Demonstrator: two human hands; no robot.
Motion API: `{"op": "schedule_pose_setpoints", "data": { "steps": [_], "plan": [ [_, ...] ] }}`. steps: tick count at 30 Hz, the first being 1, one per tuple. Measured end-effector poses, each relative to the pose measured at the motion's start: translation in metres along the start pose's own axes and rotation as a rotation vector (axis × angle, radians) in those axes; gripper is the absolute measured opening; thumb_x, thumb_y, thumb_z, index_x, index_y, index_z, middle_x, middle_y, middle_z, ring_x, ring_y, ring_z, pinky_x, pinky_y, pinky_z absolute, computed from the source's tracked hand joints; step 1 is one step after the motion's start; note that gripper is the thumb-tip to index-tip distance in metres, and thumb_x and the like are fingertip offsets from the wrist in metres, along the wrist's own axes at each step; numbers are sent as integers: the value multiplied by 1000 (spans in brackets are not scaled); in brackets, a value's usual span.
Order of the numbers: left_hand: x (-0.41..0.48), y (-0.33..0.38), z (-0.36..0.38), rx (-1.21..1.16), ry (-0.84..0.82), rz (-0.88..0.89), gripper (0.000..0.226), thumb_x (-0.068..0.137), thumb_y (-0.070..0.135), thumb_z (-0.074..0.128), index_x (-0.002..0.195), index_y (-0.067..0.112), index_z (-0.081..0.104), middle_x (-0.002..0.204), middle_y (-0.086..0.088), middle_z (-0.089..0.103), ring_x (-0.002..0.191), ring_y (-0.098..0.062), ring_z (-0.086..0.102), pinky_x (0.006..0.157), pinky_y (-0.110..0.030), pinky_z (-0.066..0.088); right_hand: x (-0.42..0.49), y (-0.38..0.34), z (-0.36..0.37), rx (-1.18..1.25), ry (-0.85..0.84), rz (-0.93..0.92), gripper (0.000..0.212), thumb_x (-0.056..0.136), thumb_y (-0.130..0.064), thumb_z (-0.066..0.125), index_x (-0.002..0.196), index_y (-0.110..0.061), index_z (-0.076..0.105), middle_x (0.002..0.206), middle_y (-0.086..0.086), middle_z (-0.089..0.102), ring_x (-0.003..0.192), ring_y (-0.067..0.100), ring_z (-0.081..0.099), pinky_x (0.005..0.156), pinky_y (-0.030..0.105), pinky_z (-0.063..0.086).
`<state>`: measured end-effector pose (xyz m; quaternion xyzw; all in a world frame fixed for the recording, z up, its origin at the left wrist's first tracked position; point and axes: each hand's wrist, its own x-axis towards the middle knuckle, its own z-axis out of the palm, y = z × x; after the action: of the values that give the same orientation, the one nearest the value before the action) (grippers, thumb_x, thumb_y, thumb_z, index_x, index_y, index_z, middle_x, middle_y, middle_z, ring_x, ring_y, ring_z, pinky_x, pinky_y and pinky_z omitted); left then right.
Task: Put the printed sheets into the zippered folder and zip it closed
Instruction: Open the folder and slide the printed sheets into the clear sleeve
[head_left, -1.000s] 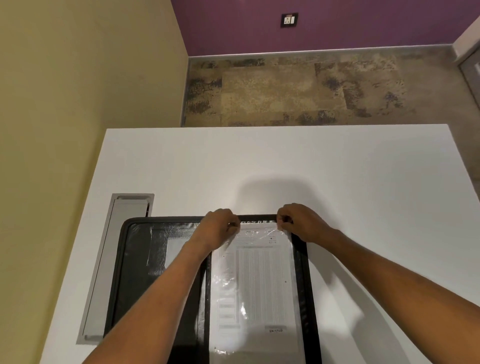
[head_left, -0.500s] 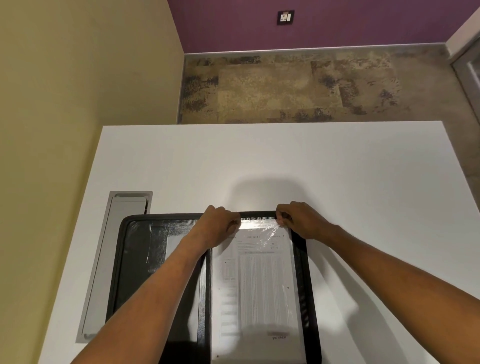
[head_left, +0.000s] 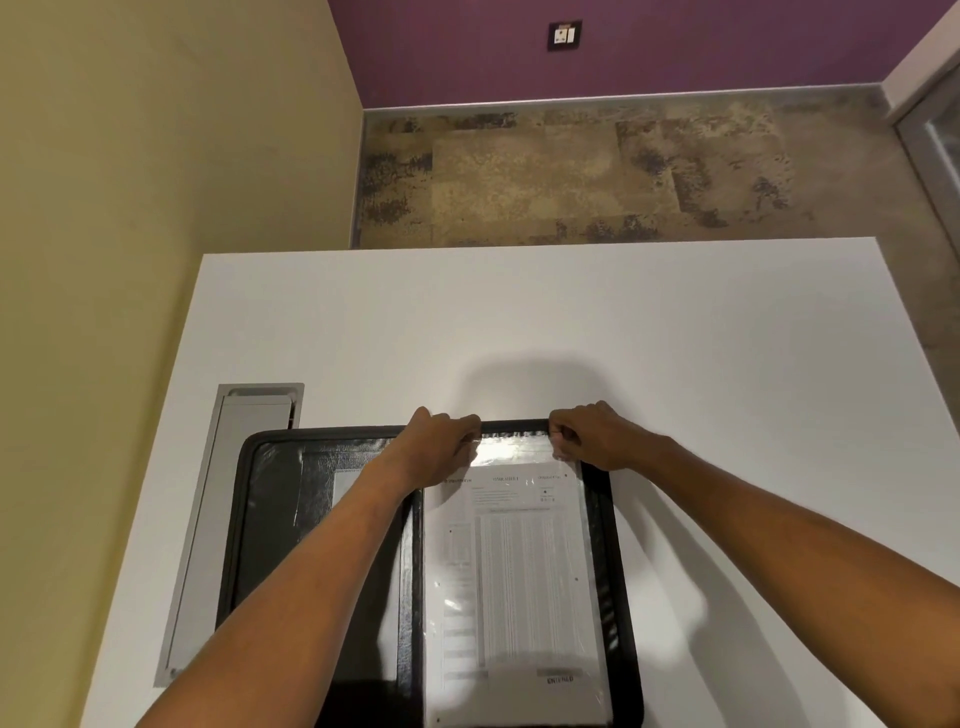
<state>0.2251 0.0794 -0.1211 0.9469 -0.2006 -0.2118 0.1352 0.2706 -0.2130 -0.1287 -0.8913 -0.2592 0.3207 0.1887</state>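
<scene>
A black zippered folder (head_left: 270, 519) lies open and flat on the white table (head_left: 519, 322), near its front left. A printed sheet (head_left: 524, 571) with a table of rows sits inside a clear plastic sleeve (head_left: 511, 451) on the folder's right half. My left hand (head_left: 441, 447) pinches the sleeve's top left corner at the folder's far edge. My right hand (head_left: 589, 434) pinches its top right corner, fingers curled. The folder's left half shows a pocket with a pale card partly hidden under my left forearm.
A grey cable hatch (head_left: 234, 519) is set into the table left of the folder. A yellow wall (head_left: 156, 182) runs along the table's left side. Beyond the far edge lie a mottled floor (head_left: 571, 176) and a purple wall with a socket (head_left: 564, 35).
Both hands have shifted slightly toward the folder's far edge while pinching the sleeve's top. The printed sheet now lies lower inside the sleeve, with clear plastic showing above it.
</scene>
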Motion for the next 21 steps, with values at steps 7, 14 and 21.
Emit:
{"op": "schedule_pose_setpoints", "data": {
  "steps": [7,14,21],
  "plan": [
    [7,1,-3,-4,-113,-57,8,100,30,55,93,27,59,74,12,67,71,-16,62,95,-34,33,-3,0,-6,-28,-57,14,24,95,-5,47,85,-26,53,77,-14,71,71,5,64,82,32,44],
    [10,15,2,105,45,-59,10,94,31,62,86,26,68,79,10,69,79,-17,63,88,-40,43,-10,0,-6,-19,66,80,18,89,-9,60,79,-23,64,71,-14,67,68,3,61,75,30,39],
    [3,25,20,0,270,-75,20,93,24,69,112,24,71,108,3,69,97,-22,62,79,-38,45,-15,-1,10,55,199,332,35,88,-13,78,63,-23,55,91,-5,53,76,19,65,75,38,56]
  ]
}}
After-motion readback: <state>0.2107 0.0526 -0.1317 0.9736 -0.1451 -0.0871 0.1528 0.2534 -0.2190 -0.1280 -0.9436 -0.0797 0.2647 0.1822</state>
